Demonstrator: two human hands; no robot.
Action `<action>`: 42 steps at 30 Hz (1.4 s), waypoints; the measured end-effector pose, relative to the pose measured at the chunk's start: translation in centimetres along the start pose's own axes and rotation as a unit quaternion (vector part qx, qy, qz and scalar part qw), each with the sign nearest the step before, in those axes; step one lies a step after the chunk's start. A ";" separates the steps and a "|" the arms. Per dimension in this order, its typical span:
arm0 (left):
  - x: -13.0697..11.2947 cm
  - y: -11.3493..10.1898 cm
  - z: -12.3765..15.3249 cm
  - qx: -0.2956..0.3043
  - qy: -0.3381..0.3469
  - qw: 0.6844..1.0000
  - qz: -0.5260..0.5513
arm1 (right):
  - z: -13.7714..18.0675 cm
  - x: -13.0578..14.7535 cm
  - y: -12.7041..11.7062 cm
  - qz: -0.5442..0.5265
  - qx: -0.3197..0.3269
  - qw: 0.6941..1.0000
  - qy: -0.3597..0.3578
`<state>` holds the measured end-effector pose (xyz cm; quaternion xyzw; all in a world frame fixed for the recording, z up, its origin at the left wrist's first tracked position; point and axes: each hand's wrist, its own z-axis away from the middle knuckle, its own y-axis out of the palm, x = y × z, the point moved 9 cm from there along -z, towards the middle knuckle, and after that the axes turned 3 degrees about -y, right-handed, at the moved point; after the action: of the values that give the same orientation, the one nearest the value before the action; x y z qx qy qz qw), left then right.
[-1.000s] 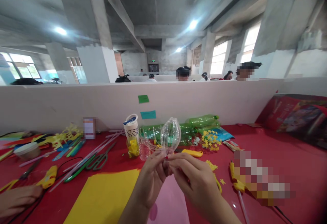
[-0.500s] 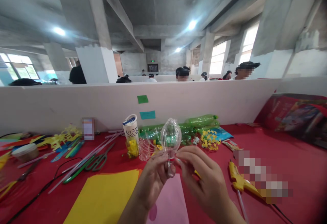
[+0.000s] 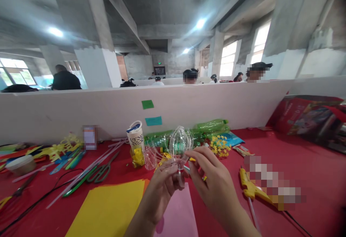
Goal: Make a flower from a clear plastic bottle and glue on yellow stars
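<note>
Clear plastic-strip bulb, lower centre of frame. Left hand pinches its neck; right hand beside it, can't tell whether pinching. Risk: thin strips may buckle if squeezed.

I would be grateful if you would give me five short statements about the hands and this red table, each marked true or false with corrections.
1. The left hand holds the clear plastic piece. True.
2. The green note is stuck below the blue note. False: the green note is above the blue note.
3. The yellow glue gun lies to the right of the right hand. True.
4. The right hand grips the scissors. False: the scissors lie on the red table, left of both hands.
5. The pink sheet lies to the right of the yellow paper. True.
</note>
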<state>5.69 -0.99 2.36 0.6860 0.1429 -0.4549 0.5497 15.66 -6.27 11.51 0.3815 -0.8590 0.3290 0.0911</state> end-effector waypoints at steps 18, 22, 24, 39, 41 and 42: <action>0.1 -0.1 -0.2 -0.005 0.001 1.000 0.001 | 0.4 -1.3 1.8 -0.193 0.035 0.973 0.122; 0.1 -0.3 -0.1 -0.005 -0.009 1.000 0.019 | 0.1 0.0 1.0 -0.156 -0.001 0.987 0.044; 0.0 -0.4 -0.1 0.001 -0.008 0.999 0.037 | 0.1 1.1 0.5 -0.127 -0.016 0.992 -0.017; -0.9 -1.1 -0.3 -0.005 0.017 0.998 0.058 | 0.7 2.9 2.2 -0.062 0.049 0.987 -0.141; -1.2 -0.8 -0.1 0.003 0.026 0.999 0.037 | 0.4 2.7 1.9 -0.107 0.054 0.986 -0.119; -1.3 -0.5 0.0 0.006 0.027 0.999 0.028 | 0.3 2.6 1.5 -0.128 0.045 0.985 -0.108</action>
<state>4.58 -0.41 3.05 0.7052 0.1351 -0.4215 0.5539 12.81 -7.27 11.65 0.5258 -0.7921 0.3093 0.0219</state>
